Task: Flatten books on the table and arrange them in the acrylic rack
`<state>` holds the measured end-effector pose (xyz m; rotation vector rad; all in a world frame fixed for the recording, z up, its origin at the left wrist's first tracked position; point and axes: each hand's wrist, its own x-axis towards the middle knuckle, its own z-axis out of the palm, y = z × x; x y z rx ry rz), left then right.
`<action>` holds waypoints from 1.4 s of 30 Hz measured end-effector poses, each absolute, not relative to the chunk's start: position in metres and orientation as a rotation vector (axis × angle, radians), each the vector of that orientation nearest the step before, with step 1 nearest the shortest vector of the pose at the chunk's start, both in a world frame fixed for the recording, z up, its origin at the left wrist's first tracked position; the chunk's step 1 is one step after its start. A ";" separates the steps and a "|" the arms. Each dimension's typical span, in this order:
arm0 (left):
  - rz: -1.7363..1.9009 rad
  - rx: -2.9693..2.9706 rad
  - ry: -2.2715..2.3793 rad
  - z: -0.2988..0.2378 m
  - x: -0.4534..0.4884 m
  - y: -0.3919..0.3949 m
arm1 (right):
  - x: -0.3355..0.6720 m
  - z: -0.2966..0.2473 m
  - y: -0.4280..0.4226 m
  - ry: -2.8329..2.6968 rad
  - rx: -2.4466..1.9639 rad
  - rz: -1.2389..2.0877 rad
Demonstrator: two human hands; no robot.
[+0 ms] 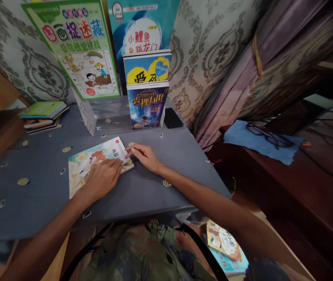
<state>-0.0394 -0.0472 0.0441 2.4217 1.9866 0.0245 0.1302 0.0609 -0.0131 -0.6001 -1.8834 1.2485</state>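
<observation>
A picture book (pixel 80 168) with a colourful cover lies tilted on the grey-blue tablecloth. My left hand (pixel 103 177) rests on the lower half of its cover, palm down, with the fingers lying flat. At the book's right edge is my right hand (pixel 145 157), its index finger stretched out and touching the corner area. The right thumb is beside that finger, and the other fingers are partly hidden behind the hand. Neither hand is lifting the book. Part of the cover is hidden under my left hand.
A clear acrylic stand (pixel 110 123) behind holds several upright books, including a blue one (pixel 147 107) in front. A black phone (pixel 172 118) lies beside it. Stacked books (pixel 43 113) are at left. Glasses (pixel 267 134) rest on a blue cloth (pixel 237 136) at right. More books (pixel 226 246) lie below.
</observation>
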 end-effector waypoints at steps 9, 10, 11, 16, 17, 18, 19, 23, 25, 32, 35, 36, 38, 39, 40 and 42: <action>0.103 2.538 1.915 0.022 -0.049 -0.057 | 0.148 -0.005 0.038 -2.446 -0.628 0.594; 0.142 2.542 1.884 0.021 -0.057 -0.056 | 0.149 -0.005 0.033 -2.530 -0.625 0.487; 0.170 2.533 1.874 0.020 -0.067 -0.054 | 0.150 -0.005 0.026 -2.595 -0.629 0.403; -0.026 2.211 2.286 0.035 -0.130 -0.044 | 0.154 -0.003 -0.009 -2.700 -0.735 0.302; -0.097 2.128 2.328 0.040 -0.139 -0.044 | 0.154 -0.003 -0.015 -2.688 -0.760 0.354; -0.162 2.060 2.345 0.044 -0.145 -0.046 | 0.154 -0.004 -0.019 -2.661 -0.782 0.420; -0.221 2.009 2.352 0.048 -0.148 -0.049 | 0.153 -0.005 -0.022 -2.631 -0.799 0.491; -0.406 1.883 2.437 0.056 -0.136 -0.068 | 0.134 -0.013 0.000 -2.568 -0.833 0.704; -0.410 1.883 2.443 0.054 -0.123 -0.076 | 0.118 -0.017 0.027 -2.574 -0.859 0.749; -0.330 1.909 2.494 0.040 -0.104 -0.069 | 0.067 -0.026 0.083 -2.582 -0.870 0.562; -0.340 1.909 2.484 0.038 -0.110 -0.056 | 0.054 -0.033 0.076 -2.554 -0.996 0.458; -0.346 1.911 2.479 0.038 -0.112 -0.052 | 0.050 -0.035 0.075 -2.540 -1.045 0.438; -0.343 1.922 2.482 0.039 -0.116 -0.042 | 0.043 -0.037 0.074 -2.514 -1.121 0.416; -0.334 1.931 2.484 0.039 -0.118 -0.038 | 0.040 -0.037 0.075 -2.507 -1.142 0.410; -0.323 1.940 2.484 0.040 -0.120 -0.033 | 0.038 -0.037 0.076 -2.505 -1.154 0.407; -0.304 1.951 2.486 0.041 -0.122 -0.028 | 0.035 -0.034 0.079 -2.505 -1.174 0.407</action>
